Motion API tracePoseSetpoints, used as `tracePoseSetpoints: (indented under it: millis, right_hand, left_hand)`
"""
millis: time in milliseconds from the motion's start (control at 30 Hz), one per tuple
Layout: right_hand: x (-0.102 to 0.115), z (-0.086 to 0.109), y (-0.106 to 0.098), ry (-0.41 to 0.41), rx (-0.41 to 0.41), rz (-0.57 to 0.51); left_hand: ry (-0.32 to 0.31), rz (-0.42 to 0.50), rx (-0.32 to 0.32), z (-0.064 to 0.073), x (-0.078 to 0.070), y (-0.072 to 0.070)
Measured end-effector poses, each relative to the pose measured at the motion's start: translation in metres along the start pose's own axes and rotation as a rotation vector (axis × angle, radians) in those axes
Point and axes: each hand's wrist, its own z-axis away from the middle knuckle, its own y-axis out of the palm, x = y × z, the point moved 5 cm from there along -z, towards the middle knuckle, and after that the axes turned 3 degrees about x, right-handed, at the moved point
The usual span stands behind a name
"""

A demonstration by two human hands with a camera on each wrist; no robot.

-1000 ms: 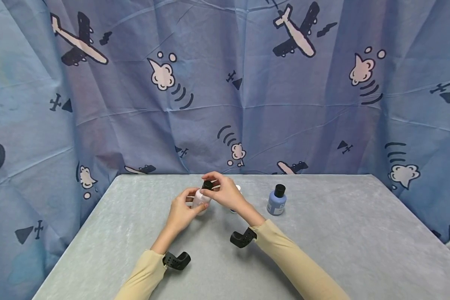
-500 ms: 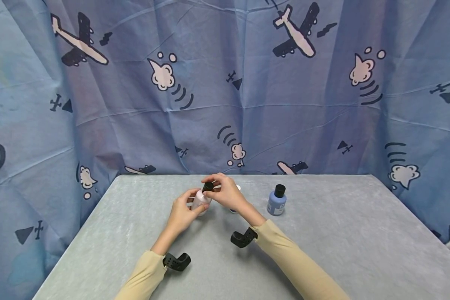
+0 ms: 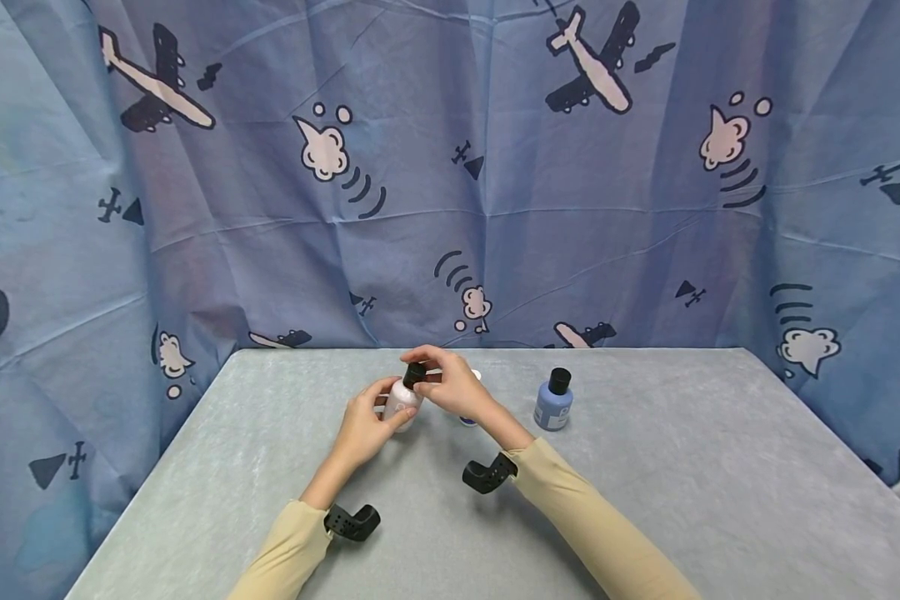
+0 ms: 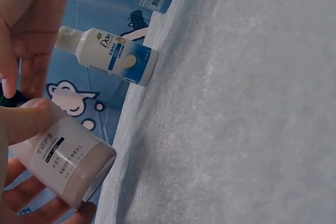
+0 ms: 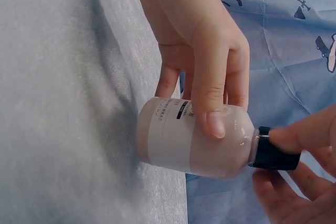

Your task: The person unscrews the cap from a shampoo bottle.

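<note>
Here, in the head view, the pink bottle (image 3: 401,406) is left of the middle, over the far half of the pale surface (image 3: 682,492), leaning slightly right. The left hand (image 3: 365,421) is clamped round its body from the left. The right hand (image 3: 453,387) comes in from the right and pinches the black cap (image 3: 415,375) between thumb and fingers. Just right of the pink bottle, the white bottle (image 3: 468,422) is mostly hidden by the right hand. Further right, well apart from both hands, the blue bottle (image 3: 553,408) stands upright under its own dark cap. A blue curtain (image 3: 412,167) printed with planes and clouds hangs beyond the far edge.

In the left wrist view, the left thumb presses the pink bottle's shoulder, with fingers spread round the other side. The white bottle shows whole, marked Dove, standing between the pink bottle and the blue one, which bears a barcode.

In the right wrist view, the left thumb lies along the pink bottle beside its white label. The right thumb, blurred, meets the cap opposite the fingers; whether the cap is fully tightened, I cannot tell.
</note>
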Motion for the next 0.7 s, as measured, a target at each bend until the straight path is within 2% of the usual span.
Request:
tracePoseSetpoints:
  millis: [333, 533, 700]
  right_hand:
    - [-0.0017, 0.0001, -0.0017, 0.135, -0.098, 0.139]
    - [-0.0013, 0.0005, -0.0017, 0.103, -0.086, 0.160]
    - [-0.0001, 0.0012, -0.0013, 0.070, -0.061, 0.145]
  left_hand:
    - [-0.025, 0.019, -0.031, -0.0010, 0.0013, -0.0028]
    - [-0.041, 0.016, -0.032, -0.0011, 0.0013, -0.0031]
    - [-0.025, 0.026, -0.018, -0.0006, 0.0013, -0.0029]
